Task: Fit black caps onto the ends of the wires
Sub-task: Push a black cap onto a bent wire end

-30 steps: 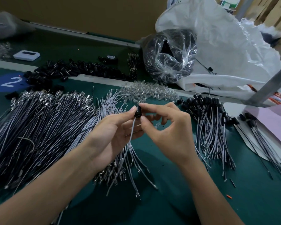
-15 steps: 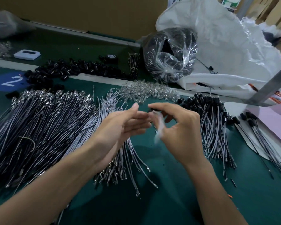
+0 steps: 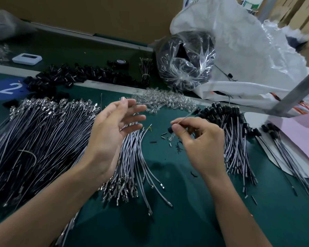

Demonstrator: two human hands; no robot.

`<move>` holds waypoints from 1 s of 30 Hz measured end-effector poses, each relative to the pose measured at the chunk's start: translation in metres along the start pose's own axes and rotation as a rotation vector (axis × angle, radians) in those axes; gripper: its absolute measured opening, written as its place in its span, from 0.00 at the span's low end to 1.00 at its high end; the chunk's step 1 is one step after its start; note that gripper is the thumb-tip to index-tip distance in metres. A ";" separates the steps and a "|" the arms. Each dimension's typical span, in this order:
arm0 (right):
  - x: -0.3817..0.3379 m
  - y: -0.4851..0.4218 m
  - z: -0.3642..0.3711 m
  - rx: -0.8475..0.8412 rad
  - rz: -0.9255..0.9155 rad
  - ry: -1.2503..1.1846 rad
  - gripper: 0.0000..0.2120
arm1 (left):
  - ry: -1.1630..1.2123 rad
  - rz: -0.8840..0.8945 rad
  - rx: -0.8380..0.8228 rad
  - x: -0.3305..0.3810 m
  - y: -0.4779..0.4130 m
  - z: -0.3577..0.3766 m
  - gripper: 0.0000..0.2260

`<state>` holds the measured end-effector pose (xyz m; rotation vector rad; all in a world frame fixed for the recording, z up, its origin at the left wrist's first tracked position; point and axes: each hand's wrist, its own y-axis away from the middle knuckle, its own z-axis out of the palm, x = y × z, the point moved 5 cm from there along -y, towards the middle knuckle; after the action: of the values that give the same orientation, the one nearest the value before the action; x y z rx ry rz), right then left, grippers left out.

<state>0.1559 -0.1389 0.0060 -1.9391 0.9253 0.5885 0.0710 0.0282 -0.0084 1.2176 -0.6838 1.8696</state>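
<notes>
My right hand (image 3: pixel 199 139) pinches a capped wire (image 3: pixel 184 118) between thumb and forefinger; its black cap (image 3: pixel 170 129) shows beside the thumb and the wire runs up and right towards the pile of capped wires (image 3: pixel 228 139). My left hand (image 3: pixel 112 132) hovers open, fingers spread, above a bundle of uncapped grey wires (image 3: pixel 134 157). A large spread of uncapped wires (image 3: pixel 36 139) lies at the left. Loose black caps (image 3: pixel 75 75) are heaped at the back left.
A heap of clear LEDs (image 3: pixel 164 100) lies behind my hands. A clear bag of black parts (image 3: pixel 185 61) and a white sack (image 3: pixel 248 56) stand at the back right. Pink paper (image 3: pixel 301 136) with more capped wires lies far right. Small black bits (image 3: pixel 165 137) litter the green mat.
My hands have parted. The left hand let go of the capped wire and opened; the right hand carried the wire rightward towards the capped pile.
</notes>
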 end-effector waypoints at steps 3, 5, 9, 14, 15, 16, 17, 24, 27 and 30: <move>0.000 0.001 0.000 0.025 0.028 -0.063 0.03 | -0.031 -0.015 -0.019 -0.002 0.000 0.001 0.12; 0.004 0.001 0.005 -0.050 0.055 -0.049 0.03 | -0.041 -0.020 -0.036 -0.004 0.001 0.002 0.12; 0.010 0.011 0.026 -0.309 0.106 0.128 0.04 | -0.039 -0.021 -0.041 -0.005 0.002 0.003 0.12; 0.010 0.008 0.026 -0.253 0.082 0.112 0.02 | -0.055 -0.026 -0.035 -0.007 0.002 0.002 0.11; 0.012 0.012 0.031 -0.318 0.105 0.142 0.02 | -0.059 -0.030 -0.038 -0.007 0.002 0.003 0.11; 0.010 0.014 0.033 -0.324 0.087 0.150 0.03 | -0.064 -0.034 -0.040 -0.008 0.003 0.003 0.11; 0.006 0.014 0.032 -0.280 0.030 0.150 0.03 | -0.071 -0.034 -0.041 -0.009 0.003 0.004 0.11; -0.024 0.015 0.013 -0.011 -0.342 0.172 0.09 | -0.202 -0.089 -0.149 -0.015 0.004 0.008 0.18; -0.024 0.015 0.011 -0.005 -0.334 0.123 0.10 | -0.258 -0.056 -0.242 -0.013 0.007 0.012 0.17; -0.023 0.012 0.011 -0.056 -0.285 0.016 0.11 | -0.210 -0.031 -0.224 -0.013 0.005 0.010 0.12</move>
<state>0.1319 -0.1247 0.0098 -2.0814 0.6307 0.4368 0.0745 0.0132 -0.0167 1.2789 -0.9562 1.6043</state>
